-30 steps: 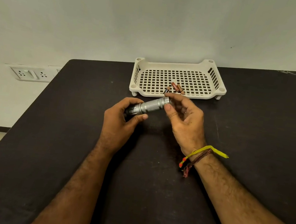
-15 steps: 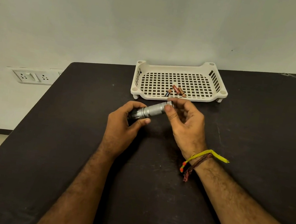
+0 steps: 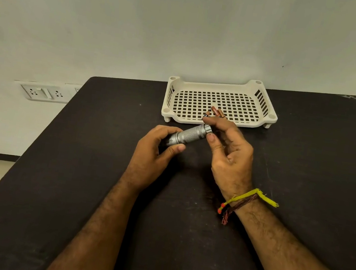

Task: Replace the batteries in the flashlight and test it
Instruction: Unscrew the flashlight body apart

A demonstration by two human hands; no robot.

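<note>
Head cam looking down at a silver flashlight [image 3: 189, 134], a stubby metal tube with a knurled grip, held up a bit over a dark table [image 3: 75, 165] and tilted so one end points up toward the tray. The left hand [image 3: 153, 154] is wrapped around the lower end, thumb pressed along the side, so that end is mostly buried in the palm and I can't make out what it looks like. The right hand [image 3: 228, 161] has thumb and forefinger pinched on the upper end's rim, other fingers curled loosely behind; can't tell if a cap is there or already off. Just past the right fingertips sits a cream plastic tray [image 3: 194, 84] with a square-hole grid floor, slotted sides and little feet, and in its near edge there are a few brownish batteries [image 3: 215, 112], partly blocked by the fingers so the count is fuzzy. Right wrist has a yellow thread band [image 3: 253, 196] plus a darker braided one with orange beads. The tabletop is matte black with pale scuffs and specks. Off to the left there's a white wall socket panel [image 3: 44, 92] on a plain grey-white wall, its right side cut off by the table corner.
</note>
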